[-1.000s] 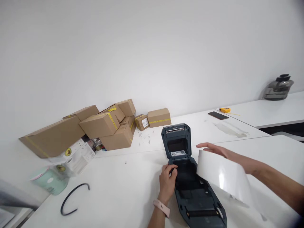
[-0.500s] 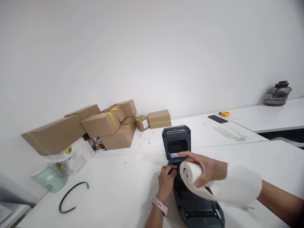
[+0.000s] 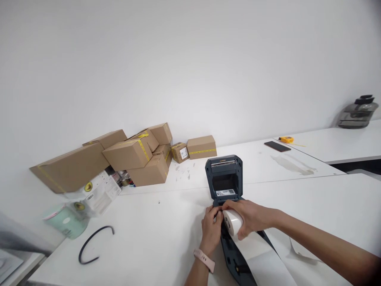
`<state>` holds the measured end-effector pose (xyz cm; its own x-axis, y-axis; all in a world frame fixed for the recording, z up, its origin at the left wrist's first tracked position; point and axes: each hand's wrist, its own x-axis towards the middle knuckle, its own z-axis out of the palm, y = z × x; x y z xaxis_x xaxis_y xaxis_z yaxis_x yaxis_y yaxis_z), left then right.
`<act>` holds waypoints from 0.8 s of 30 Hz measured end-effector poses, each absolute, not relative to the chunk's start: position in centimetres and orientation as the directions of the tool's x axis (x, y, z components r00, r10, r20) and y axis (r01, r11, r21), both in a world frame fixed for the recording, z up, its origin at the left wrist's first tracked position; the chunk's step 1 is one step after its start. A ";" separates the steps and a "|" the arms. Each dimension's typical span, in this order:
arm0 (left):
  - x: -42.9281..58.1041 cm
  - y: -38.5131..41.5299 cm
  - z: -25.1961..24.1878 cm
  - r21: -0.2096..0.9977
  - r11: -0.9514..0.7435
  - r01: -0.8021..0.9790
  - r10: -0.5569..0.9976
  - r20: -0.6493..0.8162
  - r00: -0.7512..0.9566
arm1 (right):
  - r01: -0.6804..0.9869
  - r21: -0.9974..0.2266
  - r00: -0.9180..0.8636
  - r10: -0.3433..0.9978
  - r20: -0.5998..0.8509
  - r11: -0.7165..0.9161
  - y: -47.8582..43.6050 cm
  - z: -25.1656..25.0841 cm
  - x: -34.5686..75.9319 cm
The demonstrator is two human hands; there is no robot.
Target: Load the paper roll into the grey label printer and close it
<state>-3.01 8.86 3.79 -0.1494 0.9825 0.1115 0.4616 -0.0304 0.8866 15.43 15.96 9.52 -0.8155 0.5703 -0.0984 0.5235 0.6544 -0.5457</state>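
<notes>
A dark label printer stands on the white table with its lid raised. My right hand is closed round a white paper roll, which sits low in the printer's body. From the roll a loose strip of paper runs over the front of the printer and down to the right. My left hand, below a pink wristband, has its fingers bent at the printer's left inner edge, beside the roll's end. What those fingers grip is hidden.
Cardboard boxes are stacked at the back left. A mint-green tub and a dark curved strip lie left. Farther right are a phone, a yellow tape measure and a large bottle.
My right hand has lowered the roll into the printer's body. The paper strip, earlier around my right forearm, now spreads across the printer's front. My left hand stays at the printer's left edge.
</notes>
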 end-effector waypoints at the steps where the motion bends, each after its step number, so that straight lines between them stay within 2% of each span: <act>1: -3.0 8.9 3.7 0.888 -0.033 0.460 0.982 0.114 -0.150 | 0.534 -0.530 -0.815 0.568 -0.115 0.659 16.2 9.2 15.2; 5: -2.9 9.0 3.3 0.889 -0.039 0.457 0.980 0.124 -0.158 | 0.560 -0.481 -0.811 0.565 -0.152 0.675 17.1 7.7 14.3; 10: -2.9 9.1 2.9 0.887 -0.033 0.461 0.978 0.125 -0.169 | 0.505 -0.506 -0.841 0.530 -0.106 0.699 17.6 6.4 13.8; 19: -2.5 9.1 2.5 0.886 -0.021 0.464 0.974 0.122 -0.190 | 0.592 -0.388 -0.793 0.596 -0.126 0.706 17.1 5.7 13.6; 24: -1.9 9.2 2.0 0.899 -0.003 0.438 0.964 0.119 -0.237 | 0.577 -0.391 -0.797 0.599 -0.079 0.717 17.0 5.6 13.3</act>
<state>-1.95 9.16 2.01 -0.2371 0.9642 0.1191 0.4380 -0.0033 0.8990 13.28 16.96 5.62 -0.7971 0.5986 -0.0790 0.5771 0.7169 -0.3910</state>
